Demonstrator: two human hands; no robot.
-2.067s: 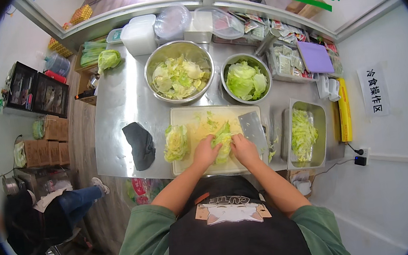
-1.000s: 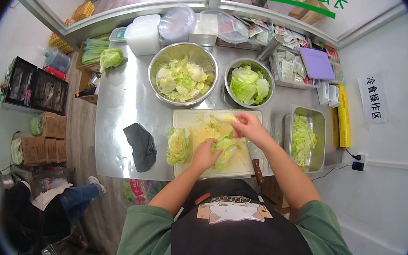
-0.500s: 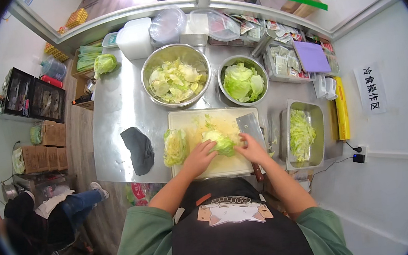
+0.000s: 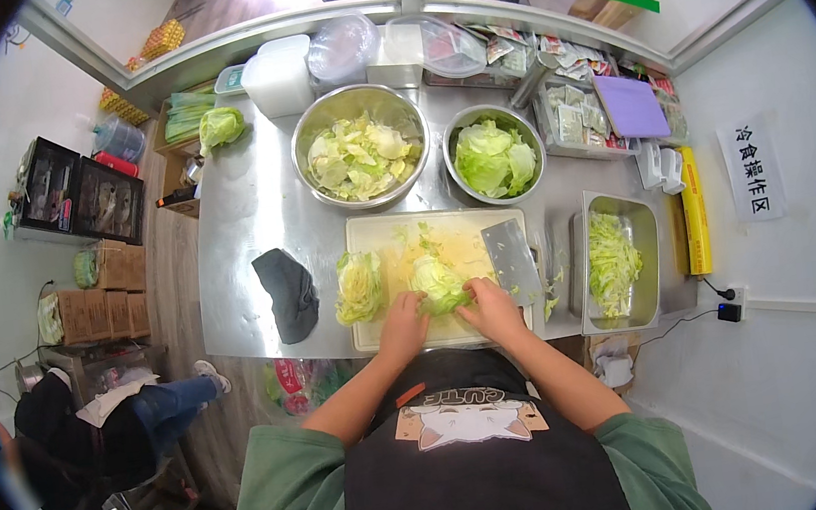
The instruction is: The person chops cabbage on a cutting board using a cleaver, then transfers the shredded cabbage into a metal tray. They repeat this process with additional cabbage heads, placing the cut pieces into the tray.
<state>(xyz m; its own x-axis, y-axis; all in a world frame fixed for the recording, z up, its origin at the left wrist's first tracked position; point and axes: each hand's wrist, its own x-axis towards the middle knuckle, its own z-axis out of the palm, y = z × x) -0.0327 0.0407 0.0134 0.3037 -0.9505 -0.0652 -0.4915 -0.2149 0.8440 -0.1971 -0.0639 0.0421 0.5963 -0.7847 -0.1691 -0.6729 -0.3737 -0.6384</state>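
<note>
A piece of lettuce (image 4: pixel 437 282) lies on the pale cutting board (image 4: pixel 400 332) in front of me. My left hand (image 4: pixel 404 323) grips its near left side with bent fingers. From the near right, my right hand (image 4: pixel 491 308) pinches the same piece. Left of it on the board rests another cut lettuce chunk (image 4: pixel 359 288), showing its layered inside. The broad blade of a cleaver (image 4: pixel 512 259) lies flat along the board's right side, its handle hidden by my right arm. Small lettuce shreds are scattered across the board.
Behind the board stand a large steel bowl (image 4: pixel 308 186) and a smaller one (image 4: pixel 455 178), both holding lettuce leaves. A steel pan (image 4: pixel 652 257) of shredded lettuce is at right. Dark cloth (image 4: pixel 287 297) and a whole lettuce (image 4: pixel 220 126) lie left. A person (image 4: pixel 106 430) is at lower left.
Both hands have shifted from the lettuce piece's sides to its near edge, closer to me, and the piece has turned. The whole view has slid slightly. The cleaver still lies on the board.
</note>
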